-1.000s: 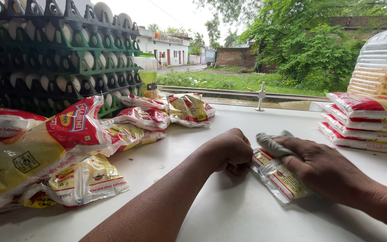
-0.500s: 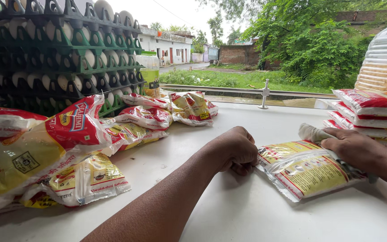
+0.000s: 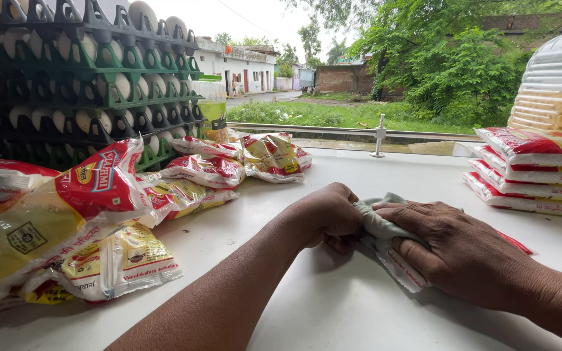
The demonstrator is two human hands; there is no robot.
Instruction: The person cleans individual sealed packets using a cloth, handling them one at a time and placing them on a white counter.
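Left hand point(image 3: 330, 214) clenched in fist on end of grey cloth point(image 3: 378, 221), mid white counter point(image 3: 333, 305), nearer its front edge. Right hand point(image 3: 456, 247) flat, palm down, pressing cloth onto flat packet point(image 3: 401, 270) beneath; packet mostly hidden.

Risks, my read:
- slick film on smooth counter: packet may skid from under palm
- heavy press could burst seam
- cloth pinched both ends, may bunch
- packet pile point(image 3: 99, 214) near left edge loose, elbow could nudge it
- egg trays point(image 3: 79, 78) at back left corner, well apart
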